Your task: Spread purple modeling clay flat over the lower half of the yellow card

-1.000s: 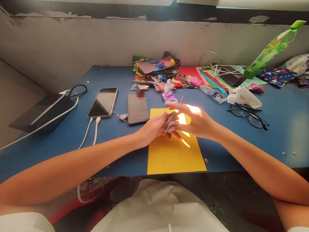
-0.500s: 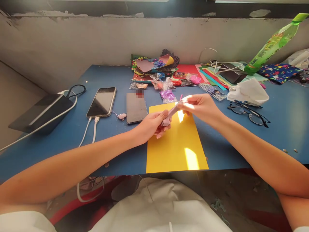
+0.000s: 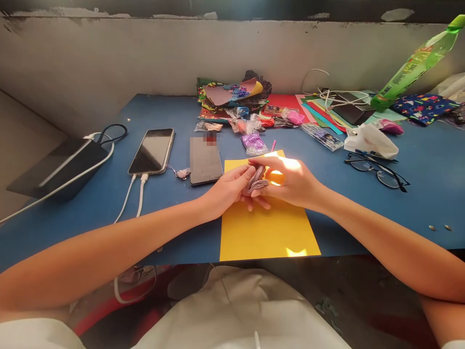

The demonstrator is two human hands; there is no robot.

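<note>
Between my two hands is a small folded mauve strip, paper or cloth, I cannot tell which; its layers show at the near end. My left hand pinches its left side with thumb on top and fingers below. From the right, my right hand closes thumb and fingertips around the same bundle. Both hands hover above a yellow sheet of paper, which lies at the table's front edge with a patch of sunlight on it. A pink stick-like tip shows just past my right hand.
Left of the sheet lie a dark phone and a phone with white cables. Behind are small bags of clay-like material and coloured papers. Eyeglasses, a white crumpled piece and a green bottle occupy the right.
My right hand has come in from the strip's stretched-out far end to my left hand. The strip, drawn out before, is now folded up compactly between both hands.
</note>
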